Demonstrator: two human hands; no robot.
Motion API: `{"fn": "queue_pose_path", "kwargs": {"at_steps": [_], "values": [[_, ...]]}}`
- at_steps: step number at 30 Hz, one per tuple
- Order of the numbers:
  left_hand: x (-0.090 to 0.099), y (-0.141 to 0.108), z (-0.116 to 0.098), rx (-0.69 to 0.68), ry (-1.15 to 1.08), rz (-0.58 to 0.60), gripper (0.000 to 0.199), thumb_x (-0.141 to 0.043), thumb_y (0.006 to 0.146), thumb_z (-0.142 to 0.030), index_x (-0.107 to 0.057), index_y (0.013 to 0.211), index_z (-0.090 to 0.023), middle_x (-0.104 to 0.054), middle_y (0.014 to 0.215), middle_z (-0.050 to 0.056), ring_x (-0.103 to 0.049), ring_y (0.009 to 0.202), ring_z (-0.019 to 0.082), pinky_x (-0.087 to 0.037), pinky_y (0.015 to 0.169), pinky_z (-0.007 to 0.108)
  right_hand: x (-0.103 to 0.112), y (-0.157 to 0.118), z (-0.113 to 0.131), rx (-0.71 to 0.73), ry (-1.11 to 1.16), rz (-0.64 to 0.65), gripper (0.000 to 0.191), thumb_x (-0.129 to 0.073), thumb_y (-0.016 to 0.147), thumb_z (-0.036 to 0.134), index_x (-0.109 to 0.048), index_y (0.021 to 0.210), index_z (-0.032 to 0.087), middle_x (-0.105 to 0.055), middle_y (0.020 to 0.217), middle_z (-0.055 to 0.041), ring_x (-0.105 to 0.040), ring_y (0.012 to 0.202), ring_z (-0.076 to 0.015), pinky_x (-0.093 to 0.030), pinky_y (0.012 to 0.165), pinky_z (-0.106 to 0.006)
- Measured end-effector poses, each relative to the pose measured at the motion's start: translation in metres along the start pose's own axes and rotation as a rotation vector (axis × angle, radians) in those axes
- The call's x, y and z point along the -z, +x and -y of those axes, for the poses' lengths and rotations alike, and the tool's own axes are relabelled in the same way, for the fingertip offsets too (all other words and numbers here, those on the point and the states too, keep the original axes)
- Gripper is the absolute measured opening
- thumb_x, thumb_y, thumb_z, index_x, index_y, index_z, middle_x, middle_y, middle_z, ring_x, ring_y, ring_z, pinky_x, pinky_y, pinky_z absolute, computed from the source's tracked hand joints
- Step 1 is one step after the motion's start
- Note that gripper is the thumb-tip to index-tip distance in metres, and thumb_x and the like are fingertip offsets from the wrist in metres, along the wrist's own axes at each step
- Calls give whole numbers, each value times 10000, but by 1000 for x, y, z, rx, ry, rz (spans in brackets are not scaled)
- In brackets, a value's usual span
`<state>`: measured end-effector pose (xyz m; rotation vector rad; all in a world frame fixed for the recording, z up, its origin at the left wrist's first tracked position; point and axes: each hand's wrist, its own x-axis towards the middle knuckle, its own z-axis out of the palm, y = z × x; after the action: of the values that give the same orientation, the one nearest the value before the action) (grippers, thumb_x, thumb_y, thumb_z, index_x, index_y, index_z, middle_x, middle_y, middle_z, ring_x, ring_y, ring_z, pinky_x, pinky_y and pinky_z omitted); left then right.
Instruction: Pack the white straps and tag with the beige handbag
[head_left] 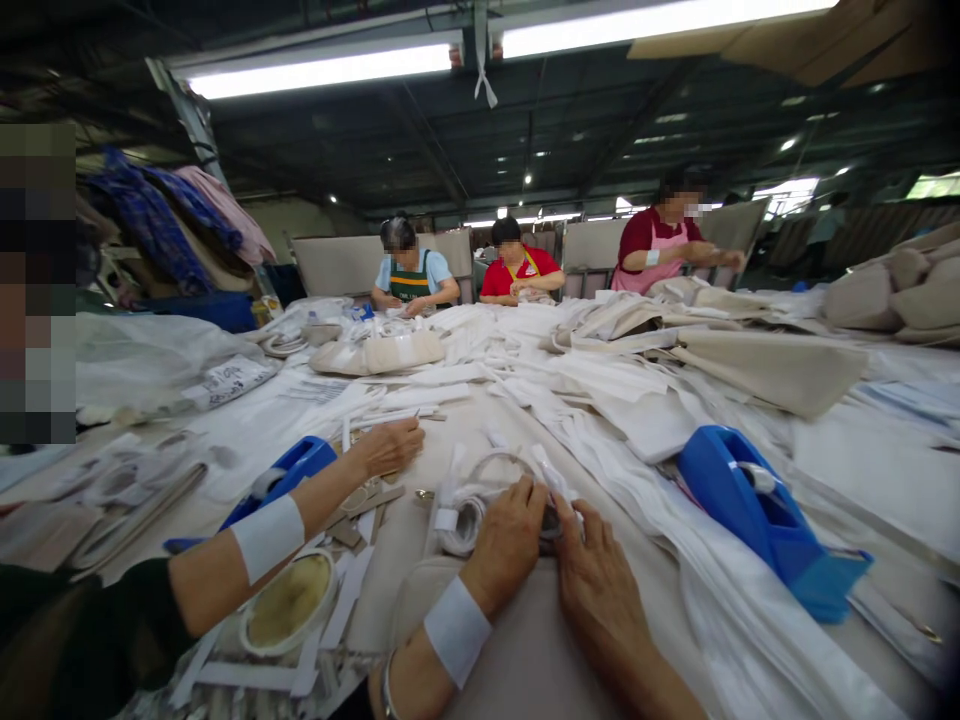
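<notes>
A beige bag (517,640) lies in front of me, with a loop of handle (499,462) and white-wrapped coils of strap (469,525) at its far end. My left hand (510,535), with a white band on its wrist, is closed, its curled fingers pressing on the wrapped strap. Close beside it, my right hand (600,575) has its fingers bent onto the same bundle, thumb side toward the left hand. What lies under the fingertips is partly hidden. White strips (551,468) stick up just beyond both hands.
Blue tape dispensers stand right (757,510) and left (292,470). From the left, a co-worker's arm (330,490) reaches over the table near a round tub (289,605) and strips. White sheets (622,400) and beige pieces (772,365) cover the far side, where several people work.
</notes>
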<state>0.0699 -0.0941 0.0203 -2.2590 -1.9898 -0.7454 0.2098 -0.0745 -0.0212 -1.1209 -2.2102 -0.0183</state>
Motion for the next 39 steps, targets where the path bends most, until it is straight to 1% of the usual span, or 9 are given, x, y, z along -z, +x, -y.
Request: {"fn": "queue_pose_path", "kwargs": {"at_steps": [5,7,12,16,23,27,30,35,39], "values": [[17,-8,-7,72,-201,-223,191,-369,946,-106,-519,1019,-200,-557,1019,46,-557,956,185,-490,863,332,-10,-4,-1,-3,-69,6,504,-345,930,140,-371,1430,199,-535,1270,-166,-529,1059,-330,-482,783,-465],[23,-20,-8,87,-184,-230,202,-361,940,-95,-521,997,-204,-556,1005,46,-552,952,193,-483,864,350,-10,-4,-1,0,-87,-1,507,-355,925,139,-384,1426,204,-542,1267,-162,-533,1047,-333,-478,775,-474],[20,-60,-4,7,53,-55,228,-376,909,-66,-553,979,-192,-569,991,60,-543,943,222,-480,872,381,-12,-4,-2,2,-103,-22,505,-378,921,140,-386,1423,198,-551,1259,-162,-533,1057,-333,-466,781,-475],[11,-74,-1,-85,181,124,315,-414,853,-11,-557,1083,-172,-583,1061,68,-523,984,230,-467,937,380,-14,-5,-3,14,-103,-34,506,-380,923,141,-377,1424,216,-563,1243,-150,-544,1033,-319,-465,788,-465],[13,-72,-5,-67,186,149,263,-420,866,-26,-565,1036,-165,-579,1079,64,-500,1009,231,-454,961,372,-2,-5,-4,125,-37,-119,518,-370,889,75,-412,1388,208,-483,1359,-146,-465,1212,-312,-426,951,-486],[18,-72,-7,-93,171,142,203,-448,877,-58,-566,1002,-165,-576,1061,64,-499,983,225,-472,917,360,11,27,-1,167,177,-117,407,-400,885,106,-502,1270,187,-517,1277,-136,-471,1205,-279,-437,982,-459],[18,-72,-7,-96,172,117,159,-468,887,-88,-577,977,-160,-573,1060,72,-497,983,227,-468,911,371,10,65,17,158,370,-64,370,-358,865,69,-551,1158,185,-565,1148,-110,-538,1102,-237,-470,951,-407],[11,-74,-3,-72,171,37,178,-466,896,-112,-594,1013,-151,-566,1109,93,-478,1046,254,-428,977,437,-17,118,61,74,534,-67,510,-309,734,-32,-565,1133,159,-587,1053,-83,-588,979,-191,-487,906,-326],[4,-76,3,-45,115,33,202,-486,846,-75,-600,989,-160,-563,1115,89,-472,1087,257,-405,1024,426,-39,140,70,-104,454,-147,525,-315,697,-46,-555,1138,108,-562,1084,-114,-565,996,-212,-461,921,-326]]}}
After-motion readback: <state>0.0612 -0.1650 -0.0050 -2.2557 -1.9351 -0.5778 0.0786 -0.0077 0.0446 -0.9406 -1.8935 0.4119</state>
